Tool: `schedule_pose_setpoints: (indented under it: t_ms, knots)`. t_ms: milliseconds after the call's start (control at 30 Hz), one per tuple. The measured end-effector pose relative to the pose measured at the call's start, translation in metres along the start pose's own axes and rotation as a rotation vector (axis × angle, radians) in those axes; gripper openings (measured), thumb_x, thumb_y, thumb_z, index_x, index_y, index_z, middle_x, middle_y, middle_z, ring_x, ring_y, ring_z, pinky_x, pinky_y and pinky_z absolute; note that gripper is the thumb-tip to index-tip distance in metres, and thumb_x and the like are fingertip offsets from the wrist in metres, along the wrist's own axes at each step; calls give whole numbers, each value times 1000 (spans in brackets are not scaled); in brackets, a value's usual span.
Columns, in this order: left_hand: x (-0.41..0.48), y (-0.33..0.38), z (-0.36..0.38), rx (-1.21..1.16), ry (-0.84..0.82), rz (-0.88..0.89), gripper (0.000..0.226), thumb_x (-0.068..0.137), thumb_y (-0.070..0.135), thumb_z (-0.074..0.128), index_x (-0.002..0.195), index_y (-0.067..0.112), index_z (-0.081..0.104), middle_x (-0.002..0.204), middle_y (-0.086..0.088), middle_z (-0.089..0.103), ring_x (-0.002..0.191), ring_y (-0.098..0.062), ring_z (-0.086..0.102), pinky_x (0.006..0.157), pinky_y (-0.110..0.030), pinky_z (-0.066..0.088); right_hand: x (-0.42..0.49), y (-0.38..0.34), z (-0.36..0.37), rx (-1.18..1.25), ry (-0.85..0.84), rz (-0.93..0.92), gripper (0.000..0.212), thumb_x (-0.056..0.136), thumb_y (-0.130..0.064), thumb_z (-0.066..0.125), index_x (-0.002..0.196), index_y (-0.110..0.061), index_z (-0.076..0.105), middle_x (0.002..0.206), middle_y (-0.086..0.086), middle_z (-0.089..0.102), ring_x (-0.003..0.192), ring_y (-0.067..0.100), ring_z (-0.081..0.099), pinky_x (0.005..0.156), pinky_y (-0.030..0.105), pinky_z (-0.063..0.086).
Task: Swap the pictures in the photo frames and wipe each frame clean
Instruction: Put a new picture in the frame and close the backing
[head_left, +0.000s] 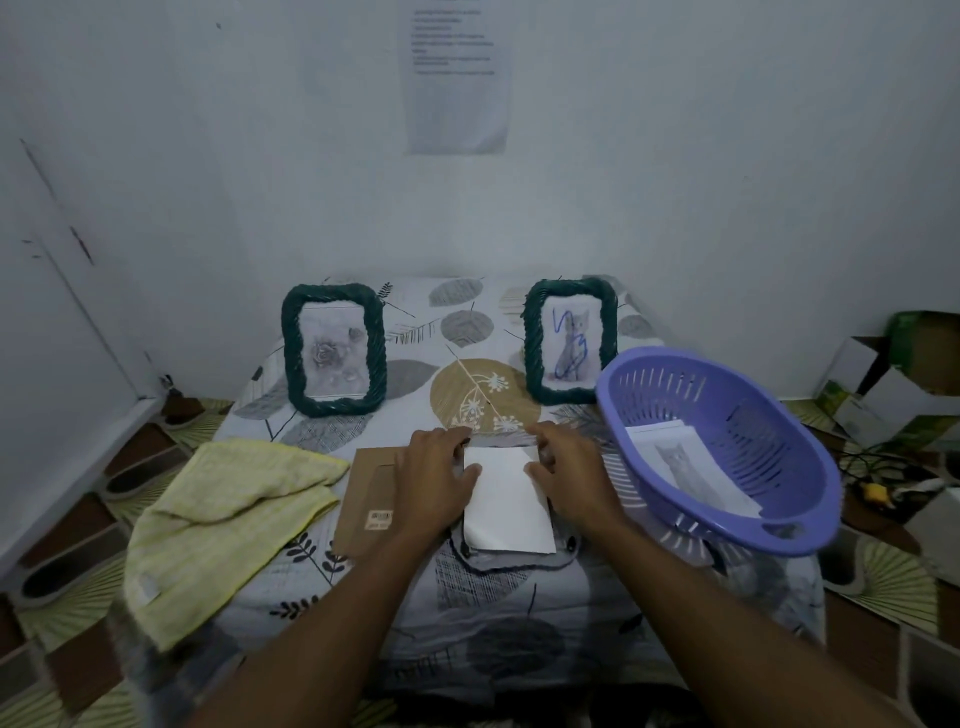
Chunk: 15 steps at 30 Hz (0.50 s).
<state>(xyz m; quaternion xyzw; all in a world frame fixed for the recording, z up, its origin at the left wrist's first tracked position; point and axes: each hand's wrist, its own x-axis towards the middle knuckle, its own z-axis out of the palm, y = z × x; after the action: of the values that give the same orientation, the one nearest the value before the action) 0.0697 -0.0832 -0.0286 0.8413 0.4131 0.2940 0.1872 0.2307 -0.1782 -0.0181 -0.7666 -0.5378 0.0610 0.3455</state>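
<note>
Two green woven photo frames stand at the back of the table: the left frame (334, 349) shows a rose picture, the right frame (569, 340) a cat picture with blue scribble. In front of me a third frame lies face down, mostly hidden under a white sheet (508, 501) with its blank back up. My left hand (435, 475) and my right hand (569, 475) hold the sheet's top corners from either side, thumbs on the paper. A brown cardboard backing board (366, 499) lies to the left, partly under my left hand. A yellow cloth (218, 514) lies further left.
A purple plastic basket (727, 447) sits tilted at the table's right edge with cat pictures (685, 467) inside. The table has a leaf-print cover (488, 587). Cardboard boxes (904, 374) and cables lie on the floor at right. A wall stands close behind.
</note>
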Motion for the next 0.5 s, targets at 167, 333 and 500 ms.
schedule_pose_setpoints:
  t_ms: [167, 333, 500]
  knots:
    - [-2, -7, 4, 103, -5, 13, 29, 82, 36, 65, 106, 21, 71, 107, -1, 55, 108, -23, 43, 89, -40, 40, -8, 14, 2, -59, 62, -37, 26, 87, -22, 67, 112, -13, 66, 114, 0, 55, 106, 16, 49, 94, 29, 41]
    - [0, -6, 6, 103, 1, 21, 28, 81, 38, 66, 100, 19, 72, 107, -1, 56, 107, -22, 44, 90, -41, 42, -13, 24, -1, -115, -16, -49, 28, 88, -31, 65, 110, -16, 69, 113, -2, 51, 109, 17, 45, 97, 33, 39]
    - [-2, -7, 7, 54, 3, 24, 31, 81, 36, 67, 105, 17, 71, 106, -3, 55, 103, -23, 45, 87, -39, 43, -12, 24, -2, -98, -33, -31, 29, 89, -33, 63, 114, -19, 69, 111, 0, 50, 108, 20, 47, 97, 36, 41]
